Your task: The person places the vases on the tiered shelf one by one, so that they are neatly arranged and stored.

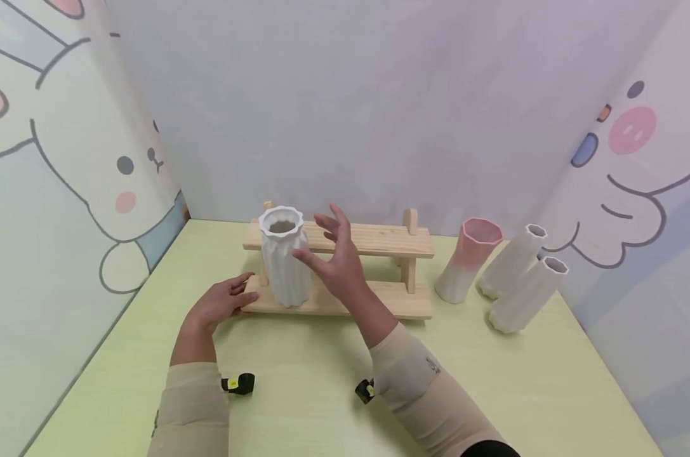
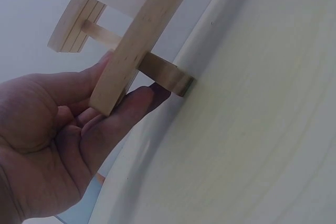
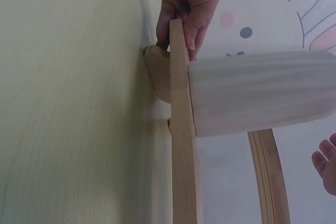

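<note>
On rack's lower shelf, left end: white ribbed vase [image 1: 284, 257] | looks fragile, slippery; grasp mid-body | left hand [image 1: 221, 303] steadies wooden rack [image 1: 373, 241], fingers straight | right hand [image 1: 336, 257] spread, apart from vase.

Head view high, facing down onto table; both wrist views close, sideways; all share wooden shelf [image 1: 345, 266].

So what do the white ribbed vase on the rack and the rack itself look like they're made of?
The white ribbed vase looks like matte ceramic or possibly plastic: an even chalky white with no gloss and crisp pleated ridges. The look alone can't settle which. The two-tier rack is unpainted light wood, with grain lines visible on its boards and layered edges in the left wrist view.
</note>
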`<state>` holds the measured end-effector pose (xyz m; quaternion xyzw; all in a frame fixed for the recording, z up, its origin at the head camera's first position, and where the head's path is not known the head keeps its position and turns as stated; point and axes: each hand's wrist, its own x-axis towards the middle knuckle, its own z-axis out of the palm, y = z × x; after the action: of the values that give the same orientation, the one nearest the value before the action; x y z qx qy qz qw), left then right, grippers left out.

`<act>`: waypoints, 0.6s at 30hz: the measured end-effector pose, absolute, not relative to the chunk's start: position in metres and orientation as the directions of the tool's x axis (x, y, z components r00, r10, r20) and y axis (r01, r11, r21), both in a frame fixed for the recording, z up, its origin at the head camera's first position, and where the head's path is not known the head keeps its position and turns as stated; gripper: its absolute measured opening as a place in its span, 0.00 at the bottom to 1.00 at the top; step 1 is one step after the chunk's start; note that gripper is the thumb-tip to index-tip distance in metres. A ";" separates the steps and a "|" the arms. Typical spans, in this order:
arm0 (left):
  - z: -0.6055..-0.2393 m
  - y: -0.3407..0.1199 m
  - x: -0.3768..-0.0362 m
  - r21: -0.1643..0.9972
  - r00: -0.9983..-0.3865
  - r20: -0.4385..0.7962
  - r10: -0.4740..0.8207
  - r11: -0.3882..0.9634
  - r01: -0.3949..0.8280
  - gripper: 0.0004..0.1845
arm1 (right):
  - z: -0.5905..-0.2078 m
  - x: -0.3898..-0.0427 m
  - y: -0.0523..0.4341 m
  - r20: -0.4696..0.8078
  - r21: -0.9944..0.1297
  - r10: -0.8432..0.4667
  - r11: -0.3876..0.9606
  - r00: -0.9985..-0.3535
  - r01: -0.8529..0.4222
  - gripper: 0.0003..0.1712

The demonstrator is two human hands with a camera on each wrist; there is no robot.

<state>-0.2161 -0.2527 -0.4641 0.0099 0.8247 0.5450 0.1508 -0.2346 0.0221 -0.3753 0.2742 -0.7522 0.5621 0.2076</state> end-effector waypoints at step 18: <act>-0.465 -0.253 -0.218 0.901 -0.954 -0.236 0.184 0.409 -0.144 0.40 | -0.359 -0.217 0.046 0.634 -0.730 -0.183 0.177 -0.751 -0.660 0.52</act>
<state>-0.2177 -0.2535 -0.4654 0.0123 0.8257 0.5433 0.1510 -0.2174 0.0457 -0.3594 0.2855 -0.7385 0.5746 0.2073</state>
